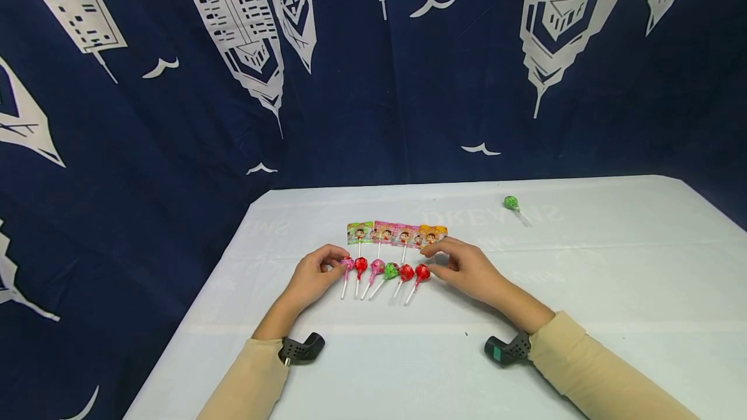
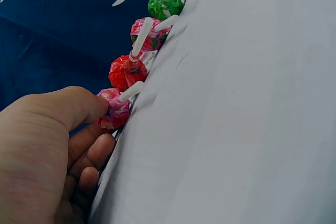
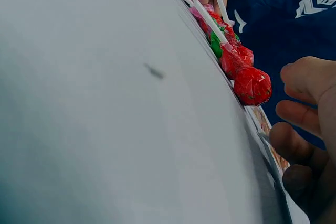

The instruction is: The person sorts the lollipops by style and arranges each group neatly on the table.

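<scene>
Several ball lollipops in red, pink and green wrappers lie side by side, sticks towards me. At the row's left end, my left hand (image 1: 315, 277) pinches a pink lollipop (image 2: 114, 109) between thumb and fingers; its thumb (image 2: 94, 106) presses the wrapped ball. A red lollipop (image 1: 361, 265) lies just beside that one. My right hand (image 1: 469, 269) is at the other end, its fingers loosely bent by the last red lollipop (image 3: 253, 86). The right wrist view shows a gap between the fingers and that ball. A green lollipop (image 1: 390, 271) sits mid-row.
Behind the row lie flat sticked sweets in green (image 1: 360, 233), pink (image 1: 397, 233) and orange (image 1: 432, 234) packets. Another green lollipop (image 1: 511, 202) lies apart at the back right of the white-covered table (image 1: 613, 264). A dark blue patterned curtain (image 1: 362, 115) hangs behind.
</scene>
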Motion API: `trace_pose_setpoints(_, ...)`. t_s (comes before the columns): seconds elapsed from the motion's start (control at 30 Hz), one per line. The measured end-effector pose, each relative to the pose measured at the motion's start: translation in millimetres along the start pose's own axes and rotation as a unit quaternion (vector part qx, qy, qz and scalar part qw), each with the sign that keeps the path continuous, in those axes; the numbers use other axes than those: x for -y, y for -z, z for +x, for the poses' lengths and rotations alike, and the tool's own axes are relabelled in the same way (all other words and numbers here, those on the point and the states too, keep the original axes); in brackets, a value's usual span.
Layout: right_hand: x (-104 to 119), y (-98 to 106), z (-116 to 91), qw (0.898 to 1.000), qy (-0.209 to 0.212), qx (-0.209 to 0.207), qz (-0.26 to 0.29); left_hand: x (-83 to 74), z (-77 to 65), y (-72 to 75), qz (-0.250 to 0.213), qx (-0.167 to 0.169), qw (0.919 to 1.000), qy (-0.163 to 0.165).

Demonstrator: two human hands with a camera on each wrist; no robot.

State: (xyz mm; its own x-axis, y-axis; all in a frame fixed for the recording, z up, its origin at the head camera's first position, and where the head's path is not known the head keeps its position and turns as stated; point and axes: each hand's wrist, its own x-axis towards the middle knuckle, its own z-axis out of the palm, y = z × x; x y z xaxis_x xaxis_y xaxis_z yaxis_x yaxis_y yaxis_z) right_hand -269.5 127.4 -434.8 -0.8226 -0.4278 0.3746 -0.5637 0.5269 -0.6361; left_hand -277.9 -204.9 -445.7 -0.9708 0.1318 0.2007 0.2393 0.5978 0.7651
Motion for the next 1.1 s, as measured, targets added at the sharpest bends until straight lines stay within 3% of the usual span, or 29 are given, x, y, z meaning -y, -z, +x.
trace_pose_setpoints(0.5,-10.9,23.9,6.7,0.995,-0.045,-0.081,-0.023,0.0,0.3,1.0,0.001,-0.002,1.0,-0.008)
trace_pose_setpoints(0.83,-32.3,39.7,9.6,0.984,-0.073,-0.158,-0.048,2.5,-2.4,1.0,0.006,-0.006,1.0,0.004)
trace_pose_setpoints(1.1,-56.0,68.1,13.4,0.972,-0.098,-0.191,-0.094,1.7,0.4,-0.3,0.008,0.0,1.0,0.001)
